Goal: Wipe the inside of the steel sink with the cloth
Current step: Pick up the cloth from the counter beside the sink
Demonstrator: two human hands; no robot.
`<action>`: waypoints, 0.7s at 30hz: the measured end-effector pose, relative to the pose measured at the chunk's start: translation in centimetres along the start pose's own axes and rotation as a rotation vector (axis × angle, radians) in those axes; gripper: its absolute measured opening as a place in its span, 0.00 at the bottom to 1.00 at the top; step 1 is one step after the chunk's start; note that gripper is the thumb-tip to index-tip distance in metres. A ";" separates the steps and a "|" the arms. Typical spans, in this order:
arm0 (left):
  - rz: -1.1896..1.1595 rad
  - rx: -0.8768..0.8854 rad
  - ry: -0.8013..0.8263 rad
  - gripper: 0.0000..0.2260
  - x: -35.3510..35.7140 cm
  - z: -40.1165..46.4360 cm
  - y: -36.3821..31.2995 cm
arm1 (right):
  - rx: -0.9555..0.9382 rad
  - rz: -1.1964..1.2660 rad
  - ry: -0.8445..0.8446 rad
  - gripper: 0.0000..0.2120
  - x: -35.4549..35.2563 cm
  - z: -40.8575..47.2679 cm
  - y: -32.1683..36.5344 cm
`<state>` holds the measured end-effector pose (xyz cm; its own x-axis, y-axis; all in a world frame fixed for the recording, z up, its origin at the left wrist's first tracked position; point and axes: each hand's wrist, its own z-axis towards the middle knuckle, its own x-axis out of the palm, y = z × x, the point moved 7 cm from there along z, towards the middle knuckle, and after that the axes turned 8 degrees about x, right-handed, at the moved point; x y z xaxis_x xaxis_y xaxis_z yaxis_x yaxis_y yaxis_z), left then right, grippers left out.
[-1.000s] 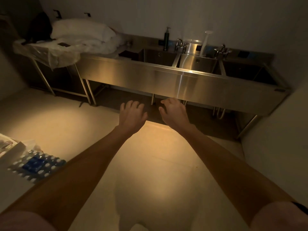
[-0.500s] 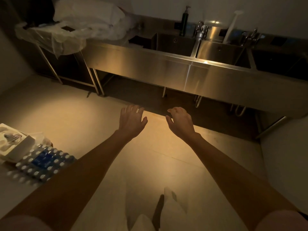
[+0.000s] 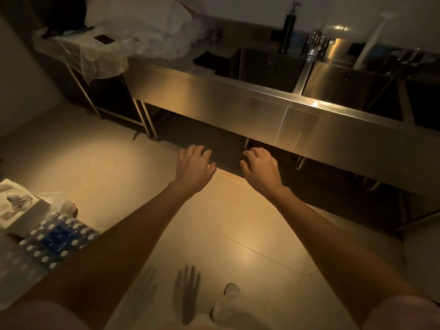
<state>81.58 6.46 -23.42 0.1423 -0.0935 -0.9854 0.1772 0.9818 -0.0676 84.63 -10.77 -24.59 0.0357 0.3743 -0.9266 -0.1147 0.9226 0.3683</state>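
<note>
A long steel sink unit with several basins runs along the far wall, lit dimly from my side. A dark cloth lies on its left drainboard beside the left basin. My left hand and my right hand are stretched out in front of me over the floor, below the sink's front panel and short of it. Both hands hold nothing, with fingers spread and slightly curled.
A side table draped in plastic with white bundles stands left of the sink. A soap pump bottle and taps line the back. A pack of water bottles and a box sit on the floor at left.
The view has come closer to the sink and tipped down. Both empty hands stay outstretched and have curled their fingers a little.
</note>
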 end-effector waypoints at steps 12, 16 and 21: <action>0.007 -0.061 0.099 0.21 4.4 8.8 3.6 | -0.050 -0.028 0.115 0.19 4.4 11.1 0.6; -0.008 -0.065 0.116 0.21 5.5 11.9 6.8 | -0.060 -0.028 0.130 0.19 6.1 15.2 2.4; 0.008 -0.034 0.099 0.21 5.1 17.0 12.9 | -0.077 -0.027 0.126 0.19 7.8 21.5 6.4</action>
<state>101.12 15.86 -26.69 0.0465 -0.0703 -0.9964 0.1429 0.9877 -0.0630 105.56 0.06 -27.80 -0.0842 0.3303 -0.9401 -0.1914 0.9205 0.3405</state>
